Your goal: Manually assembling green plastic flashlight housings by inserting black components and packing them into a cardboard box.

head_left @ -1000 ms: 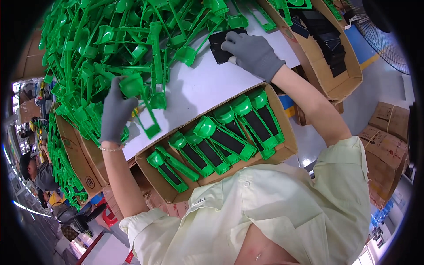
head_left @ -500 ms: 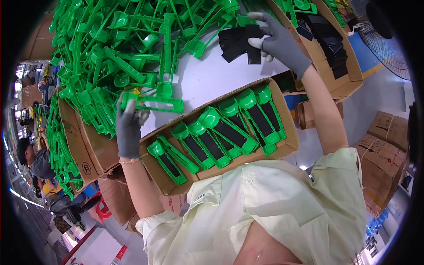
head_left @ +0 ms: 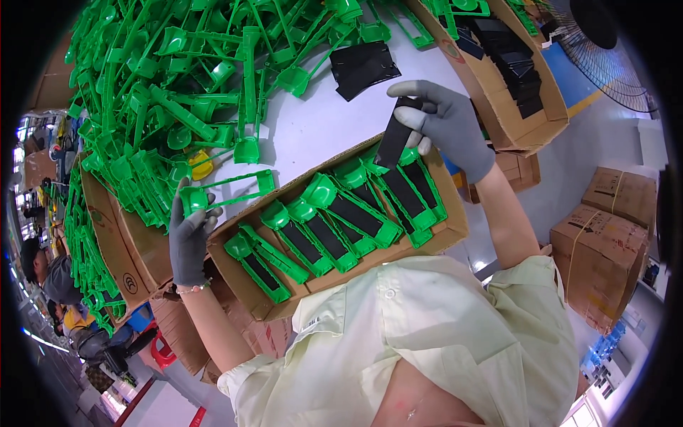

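Note:
My left hand (head_left: 189,242), in a grey glove, grips one end of a green plastic frame (head_left: 265,183) with a long open slot, held beyond the left end of a cardboard box. Between the thumb and fingers of my right hand (head_left: 455,128), also gloved, is a flat black strip (head_left: 391,146), tilted above the box's far edge. In that shallow cardboard box (head_left: 457,213) lie several green frames (head_left: 320,188), most with black strips set in their slots. A small pile of black strips (head_left: 361,67) rests on the white table (head_left: 299,132) beyond my right hand.
A large heap of green frames (head_left: 163,92) covers the far left of the table. At the far right, another cardboard box (head_left: 537,139) holds black strips. Tied cartons (head_left: 597,249) stand at right, near a fan (head_left: 605,64). People (head_left: 53,277) are at the far left.
My right hand has drawn a black strip off the pile, toward me and over the box. The frame in my left hand has turned, its slot now facing up more.

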Demonstrator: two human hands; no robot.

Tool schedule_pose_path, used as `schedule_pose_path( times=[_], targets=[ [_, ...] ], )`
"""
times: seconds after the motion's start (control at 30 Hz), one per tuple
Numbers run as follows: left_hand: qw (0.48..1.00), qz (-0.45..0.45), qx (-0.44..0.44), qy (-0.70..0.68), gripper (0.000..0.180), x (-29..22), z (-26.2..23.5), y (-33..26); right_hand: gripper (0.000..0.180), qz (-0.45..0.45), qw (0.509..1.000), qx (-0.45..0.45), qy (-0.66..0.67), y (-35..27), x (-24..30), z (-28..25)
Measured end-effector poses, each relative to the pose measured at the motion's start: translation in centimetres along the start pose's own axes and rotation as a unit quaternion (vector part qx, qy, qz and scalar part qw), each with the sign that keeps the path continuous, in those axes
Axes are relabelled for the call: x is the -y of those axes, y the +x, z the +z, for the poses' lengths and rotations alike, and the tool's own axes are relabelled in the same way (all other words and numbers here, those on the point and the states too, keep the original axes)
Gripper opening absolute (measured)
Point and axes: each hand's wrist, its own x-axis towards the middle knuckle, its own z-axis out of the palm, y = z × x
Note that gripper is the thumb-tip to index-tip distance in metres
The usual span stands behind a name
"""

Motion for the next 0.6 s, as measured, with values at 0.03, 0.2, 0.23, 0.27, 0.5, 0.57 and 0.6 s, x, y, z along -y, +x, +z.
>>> schedule_pose_path(
  times=[0.03, 0.2, 0.23, 0.27, 0.5, 0.57, 0.6],
  targets=[
    [1.000, 0.019, -0.001, 0.001, 0.066, 0.4, -0.3, -0.1, 0.034, 0.006, 1.000, 0.005, -0.002, -0.3, 0.1, 0.1],
    [0.994, 0.004, 0.007, -0.106, 0.055, 1.3, 0.0, -1.0, 0.029, 0.020, 1.000, -0.020, -0.007, -1.2, -0.7, 0.4],
    [0.983, -0.009, 0.008, -0.185, 0.049, 1.4, 0.1, -1.2, 0.028, 0.014, 1.000, -0.008, 0.013, -1.4, -0.8, 0.4],
    [0.982, -0.009, 0.008, -0.186, 0.049, 1.9, -0.6, -1.1, 0.027, 0.007, 0.999, 0.003, 0.032, -1.7, -0.7, 0.3],
    [0.999, -0.017, -0.005, -0.051, 0.032, 3.3, -2.1, -0.5, 0.028, 0.021, 0.999, 0.023, 0.044, -3.2, 0.3, 1.2],
    [0.998, -0.020, -0.014, -0.064, 0.034, 2.8, -0.5, -1.6, 0.021, 0.037, 0.994, 0.048, 0.095, -3.7, 0.3, 1.4],
    [0.998, 0.003, -0.028, -0.060, 0.037, 2.1, 1.8, -2.6, 0.015, 0.062, 0.989, 0.047, 0.126, -4.0, 0.7, 1.8]
  ],
)
